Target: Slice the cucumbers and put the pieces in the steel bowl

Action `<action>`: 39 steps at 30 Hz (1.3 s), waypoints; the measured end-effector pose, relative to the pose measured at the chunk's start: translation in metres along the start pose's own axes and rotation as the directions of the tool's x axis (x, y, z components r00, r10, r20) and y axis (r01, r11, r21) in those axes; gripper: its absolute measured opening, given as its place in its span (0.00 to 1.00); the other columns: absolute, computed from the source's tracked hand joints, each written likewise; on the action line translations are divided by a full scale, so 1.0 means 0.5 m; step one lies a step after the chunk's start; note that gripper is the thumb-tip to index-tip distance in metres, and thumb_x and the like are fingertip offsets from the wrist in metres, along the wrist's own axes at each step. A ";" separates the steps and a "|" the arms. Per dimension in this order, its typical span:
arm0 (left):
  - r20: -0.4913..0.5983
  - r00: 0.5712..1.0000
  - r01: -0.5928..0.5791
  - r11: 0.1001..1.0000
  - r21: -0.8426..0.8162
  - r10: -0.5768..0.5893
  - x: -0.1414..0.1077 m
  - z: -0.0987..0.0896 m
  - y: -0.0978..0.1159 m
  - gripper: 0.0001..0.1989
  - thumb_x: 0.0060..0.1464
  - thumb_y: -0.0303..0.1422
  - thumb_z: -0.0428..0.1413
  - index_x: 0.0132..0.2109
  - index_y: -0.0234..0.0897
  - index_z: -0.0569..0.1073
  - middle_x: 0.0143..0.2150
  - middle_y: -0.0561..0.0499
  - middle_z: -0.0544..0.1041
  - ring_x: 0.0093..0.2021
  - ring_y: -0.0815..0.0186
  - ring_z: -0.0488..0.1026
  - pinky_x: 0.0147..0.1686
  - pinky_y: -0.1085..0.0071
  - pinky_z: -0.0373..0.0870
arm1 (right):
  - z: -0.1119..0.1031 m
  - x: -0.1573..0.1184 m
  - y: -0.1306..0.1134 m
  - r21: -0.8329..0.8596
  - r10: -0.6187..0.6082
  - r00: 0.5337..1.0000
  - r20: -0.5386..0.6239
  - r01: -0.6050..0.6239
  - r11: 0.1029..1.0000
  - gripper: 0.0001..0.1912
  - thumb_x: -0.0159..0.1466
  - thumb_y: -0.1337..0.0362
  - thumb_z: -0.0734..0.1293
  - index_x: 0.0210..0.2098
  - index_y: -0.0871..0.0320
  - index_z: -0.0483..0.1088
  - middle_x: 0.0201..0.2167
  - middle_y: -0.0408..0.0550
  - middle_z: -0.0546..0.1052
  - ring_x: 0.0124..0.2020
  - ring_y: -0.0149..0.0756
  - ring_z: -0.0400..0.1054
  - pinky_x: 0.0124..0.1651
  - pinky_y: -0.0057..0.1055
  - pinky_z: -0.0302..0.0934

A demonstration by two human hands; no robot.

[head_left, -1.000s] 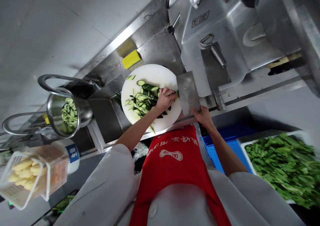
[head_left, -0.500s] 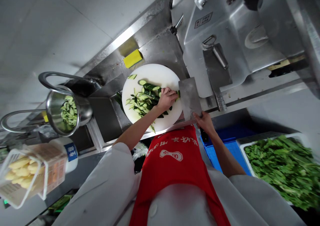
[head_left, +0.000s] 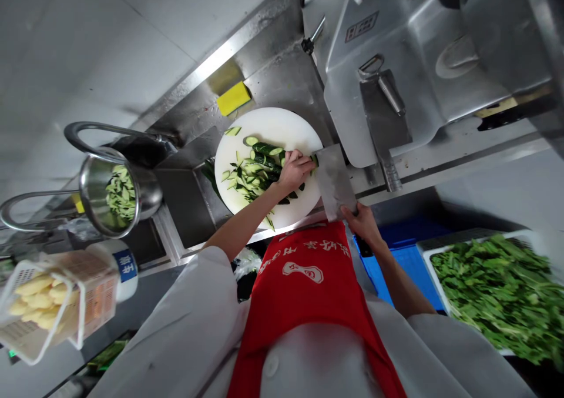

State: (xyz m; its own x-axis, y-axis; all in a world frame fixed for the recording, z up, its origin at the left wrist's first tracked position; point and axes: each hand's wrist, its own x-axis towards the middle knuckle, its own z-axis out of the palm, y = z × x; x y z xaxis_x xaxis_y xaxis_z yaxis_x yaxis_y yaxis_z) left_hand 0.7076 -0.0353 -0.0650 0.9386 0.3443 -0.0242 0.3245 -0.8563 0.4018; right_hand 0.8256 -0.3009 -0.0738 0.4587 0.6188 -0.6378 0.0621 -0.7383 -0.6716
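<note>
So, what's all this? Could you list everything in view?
Cutting board: one, white, centre
Cucumber pieces: many, green, on board
Cleaver: one, grey, at the board's right edge
Sponge: one, yellow, behind the board
Metal bowl: one, silver, left, holding cut vegetables
Taps: two, silver, left
Peeler: one, silver, right
Second cleaver: one, grey, beneath the peeler
Handle: one, black, far right
Basket: one, white, far left, with pale vegetables
Tub: one, white, beside the basket
Crate: one, white, lower right, holding leafy greens
Container: one, blue, beside the crate
Apron: one, red, on the person
Left hand: one, bare, on the cucumber pieces
Right hand: one, bare, gripping the cleaver
</note>
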 end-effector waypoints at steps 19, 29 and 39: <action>0.029 0.997 0.074 0.994 -0.075 -0.072 0.003 -0.013 0.001 0.14 0.67 0.35 0.48 0.43 0.42 0.79 0.44 0.46 0.75 0.49 0.57 0.65 0.54 0.56 0.60 | -0.023 -0.089 0.027 -0.359 -0.009 0.995 0.100 0.044 0.932 0.19 0.62 0.48 0.62 0.29 0.58 0.71 0.27 0.56 0.78 0.32 0.43 0.73 0.31 0.30 0.54; 0.120 0.966 0.243 0.965 -0.102 -0.231 0.045 -0.042 0.040 0.24 0.48 0.27 0.63 0.55 0.35 0.72 0.50 0.42 0.66 0.49 0.55 0.69 0.56 0.58 0.66 | -0.089 -0.118 0.068 -0.222 0.017 1.000 -0.026 -0.022 0.975 0.25 0.60 0.42 0.61 0.31 0.59 0.72 0.26 0.54 0.78 0.31 0.43 0.72 0.30 0.31 0.56; 0.173 0.966 0.237 0.932 -0.273 -0.195 0.050 -0.075 0.016 0.22 0.48 0.25 0.62 0.52 0.35 0.74 0.46 0.46 0.70 0.39 0.64 0.68 0.47 0.65 0.71 | -0.077 -0.107 0.052 -0.166 0.014 0.998 -0.064 -0.024 0.986 0.22 0.59 0.45 0.63 0.32 0.60 0.73 0.23 0.51 0.76 0.28 0.41 0.70 0.29 0.29 0.57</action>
State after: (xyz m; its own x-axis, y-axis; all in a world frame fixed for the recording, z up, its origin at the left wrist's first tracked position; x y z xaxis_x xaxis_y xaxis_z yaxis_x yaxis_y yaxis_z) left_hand 0.7295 -0.0189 -0.0282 0.8634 0.4325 -0.2598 0.4926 -0.6115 0.6191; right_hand 0.8371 -0.3636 -0.0428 0.5150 0.5903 -0.6216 0.1978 -0.7874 -0.5839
